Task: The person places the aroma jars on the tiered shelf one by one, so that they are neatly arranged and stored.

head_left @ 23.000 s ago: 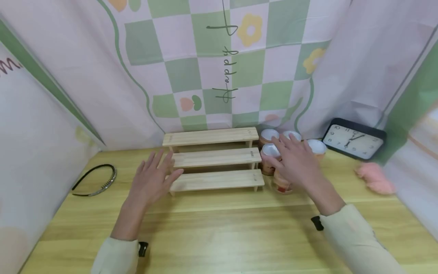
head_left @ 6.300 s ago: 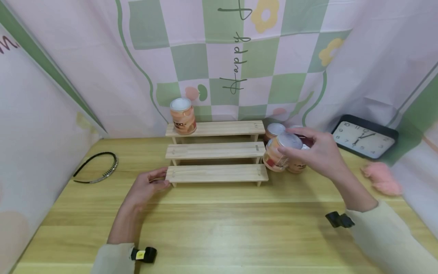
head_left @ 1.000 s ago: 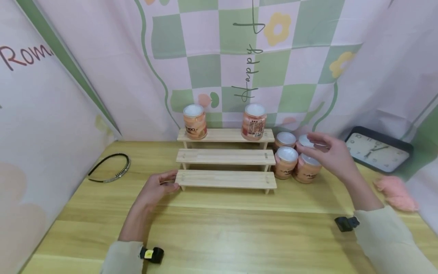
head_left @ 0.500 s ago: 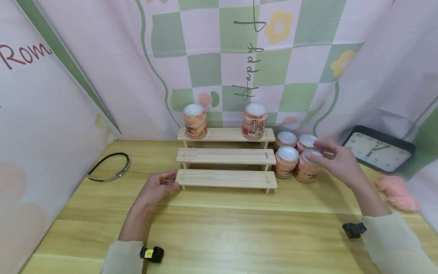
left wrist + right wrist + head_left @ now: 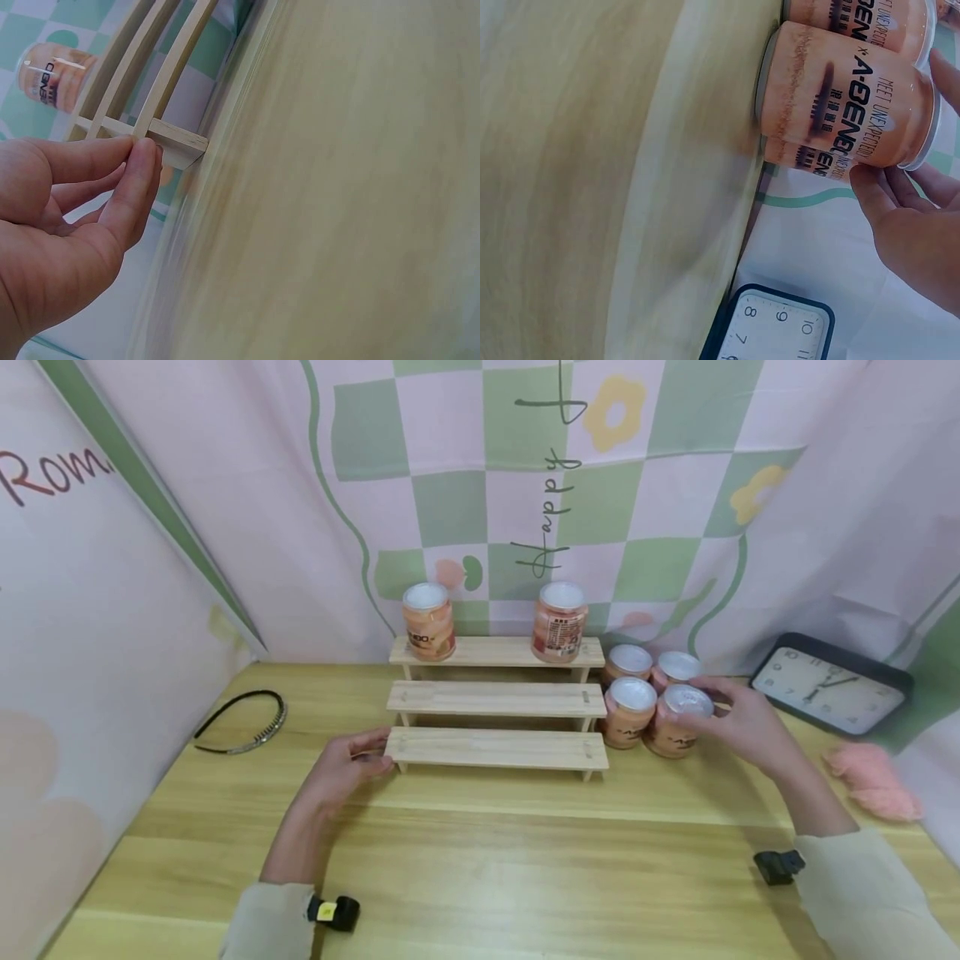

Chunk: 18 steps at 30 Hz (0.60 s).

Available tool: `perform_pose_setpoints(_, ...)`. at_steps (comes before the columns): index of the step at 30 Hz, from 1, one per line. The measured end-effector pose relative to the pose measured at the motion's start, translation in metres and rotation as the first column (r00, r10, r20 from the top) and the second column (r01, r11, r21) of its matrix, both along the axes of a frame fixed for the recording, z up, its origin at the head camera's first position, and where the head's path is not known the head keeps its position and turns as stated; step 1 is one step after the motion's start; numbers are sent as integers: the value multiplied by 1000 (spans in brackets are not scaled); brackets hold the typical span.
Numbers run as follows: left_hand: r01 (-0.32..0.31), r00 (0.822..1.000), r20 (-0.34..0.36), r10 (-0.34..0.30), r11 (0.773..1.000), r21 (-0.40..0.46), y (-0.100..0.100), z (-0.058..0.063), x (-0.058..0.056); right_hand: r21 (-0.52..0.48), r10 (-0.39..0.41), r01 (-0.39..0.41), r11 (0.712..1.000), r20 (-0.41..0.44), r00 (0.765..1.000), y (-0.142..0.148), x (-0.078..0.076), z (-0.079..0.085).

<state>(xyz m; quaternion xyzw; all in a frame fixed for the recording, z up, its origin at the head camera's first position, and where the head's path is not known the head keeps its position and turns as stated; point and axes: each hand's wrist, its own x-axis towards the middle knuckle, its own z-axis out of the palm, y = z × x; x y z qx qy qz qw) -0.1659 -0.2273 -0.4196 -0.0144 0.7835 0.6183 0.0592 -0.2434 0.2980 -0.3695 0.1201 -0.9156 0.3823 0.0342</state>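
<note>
My left hand [image 5: 333, 777] pinches the left end of the lowest board of a three-step wooden display rack [image 5: 495, 747], thumb and fingertips meeting at the board's edge in the left wrist view. Two orange-pink printed cans stand on the top step, a left can [image 5: 429, 635] and a right can [image 5: 558, 635]. Right of the rack, several similar cans [image 5: 628, 727] are grouped upright on the table. My right hand [image 5: 750, 731] grips the front right can [image 5: 847, 97] of that group near its lid, thumb and fingers on opposite sides; some fingers are hidden behind it.
A black-framed clock [image 5: 831, 683] leans at the back right, with a pink fluffy item [image 5: 873, 781] in front of it. A black headband [image 5: 258, 739] lies at the left. Printed curtain cloth [image 5: 517, 510] hangs directly behind the rack.
Earlier all cans stood right of the rack; two are now on its top step. Over the last second my right hand moved from above the back right can down to the front right one.
</note>
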Motion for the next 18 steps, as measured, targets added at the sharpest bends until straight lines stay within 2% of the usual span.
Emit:
perform_pose_setpoints(8,4,1000,3,-4,1000,-4,0,-1,1,13,-5,4,1000,32,999,0,1,0)
perform_pose_setpoints(18,-15,1000,21,14,1000,28,1,0,0,-10,-26,26,1000,-2,1000,-1,2,1)
